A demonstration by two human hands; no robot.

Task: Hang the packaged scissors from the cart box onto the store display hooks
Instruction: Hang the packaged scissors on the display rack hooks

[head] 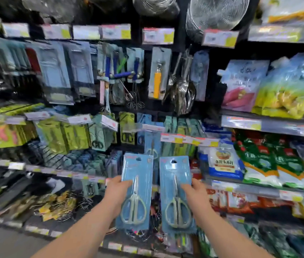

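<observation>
I hold two blue packs of scissors upright in front of the display. My left hand [116,192] grips the left scissors pack [136,190] by its left edge, thumb across the front. My right hand [196,192] grips the right scissors pack [176,194] by its right edge. Each card has a hang hole at the top. Just above and behind them hangs a row of similar blue scissors packs on a hook [150,144]. The cart box is out of view.
Hooks with packaged kitchen tools [61,71], peelers, hanging spoons [182,90] and green packs [63,135] fill the display. Shelves of bagged food [259,159] stand to the right. Price tags [186,139] stick out at the hook ends. The floor [7,243] lies at lower left.
</observation>
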